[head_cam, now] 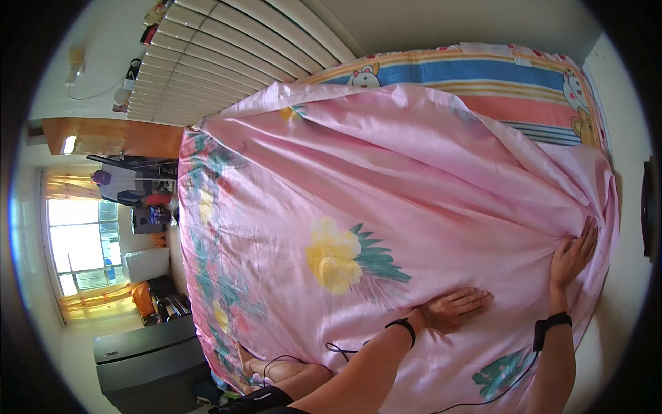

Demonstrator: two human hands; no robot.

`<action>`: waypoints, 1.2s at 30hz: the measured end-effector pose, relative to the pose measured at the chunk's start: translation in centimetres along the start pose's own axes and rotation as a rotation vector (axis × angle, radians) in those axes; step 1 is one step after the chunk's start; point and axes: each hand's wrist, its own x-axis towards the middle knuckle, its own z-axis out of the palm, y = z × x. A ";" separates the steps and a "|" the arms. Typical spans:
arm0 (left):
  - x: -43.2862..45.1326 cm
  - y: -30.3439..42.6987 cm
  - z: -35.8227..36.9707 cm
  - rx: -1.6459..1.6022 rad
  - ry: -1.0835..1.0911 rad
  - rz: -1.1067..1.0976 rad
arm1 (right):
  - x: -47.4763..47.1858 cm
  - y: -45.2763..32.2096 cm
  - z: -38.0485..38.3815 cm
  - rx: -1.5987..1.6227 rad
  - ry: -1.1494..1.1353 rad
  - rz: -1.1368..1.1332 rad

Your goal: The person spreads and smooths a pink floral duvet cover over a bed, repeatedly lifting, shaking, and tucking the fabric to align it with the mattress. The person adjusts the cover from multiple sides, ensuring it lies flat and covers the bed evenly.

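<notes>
A pink sheet (455, 222) printed with yellow flowers and green leaves covers most of the bed in front of me. My left hand (457, 309) lies palm down on it, fingers stretched to the right, with a black band at the wrist. Near the sheet's right edge, my right hand (573, 253) has its fingers in the bunched fabric, and long creases run together there. A black wrist device with a cable is on that arm. Beyond the sheet's folded far edge shows a striped mattress cover (517, 98) with cartoon animals.
A white radiator (232, 46) stands along the far left side, beside an orange-brown wooden panel (114, 137). A grey refrigerator (150, 362) is at the lower left, near a curtained window (77, 243). The wall (628, 217) borders the bed on the right. A black cable (341, 352) crosses the sheet.
</notes>
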 end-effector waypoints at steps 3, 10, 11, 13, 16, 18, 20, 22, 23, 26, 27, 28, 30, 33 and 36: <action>-0.1 0.1 0.0 0.021 0.023 -0.002 | 0.2 -0.2 -0.1 0.050 0.036 0.004; 0.5 0.9 -2.3 -0.077 0.009 0.004 | -0.4 -0.3 0.7 0.041 0.090 0.027; 0.4 1.2 -2.8 -0.157 0.013 -0.037 | -0.4 -0.1 0.8 0.020 0.083 0.006; -1.0 2.5 -3.6 -0.151 0.052 -0.032 | -0.5 0.4 1.2 0.060 0.079 0.013; -6.9 6.0 -5.3 -0.226 -0.148 -0.074 | -0.6 1.0 1.8 0.019 0.161 -0.037; -12.6 9.0 -6.1 -0.299 -0.309 -0.160 | -0.6 1.3 1.9 -0.006 0.188 -0.059; -19.2 11.6 -6.8 -0.328 -0.752 -0.275 | -0.7 1.4 1.8 -0.121 0.205 -0.052; -25.6 14.5 -7.6 -0.121 -0.981 -0.299 | -0.7 1.2 1.8 -0.124 0.197 -0.040; -28.3 15.3 -7.8 -0.012 -0.863 -0.266 | -0.6 1.0 1.8 -0.120 0.207 -0.034; -33.9 16.6 -8.1 0.082 -0.931 -0.383 | -0.3 0.9 1.8 -0.189 0.238 -0.059; -34.9 16.9 -8.4 0.086 -1.091 -0.454 | -0.3 0.9 1.8 -0.147 0.251 -0.046; -35.7 17.0 -8.7 0.035 -1.074 -0.509 | -0.2 0.9 1.9 -0.103 0.263 -0.038; -36.5 15.5 -9.7 -0.023 -1.137 -0.594 | -0.1 1.0 2.1 -0.084 0.284 -0.037; -37.8 11.6 -13.4 0.204 -1.016 -0.741 | -0.2 1.3 2.3 -0.032 0.252 -0.051; -40.2 6.8 -19.8 0.598 -1.004 -0.917 | -0.6 1.4 2.2 -0.035 0.216 0.007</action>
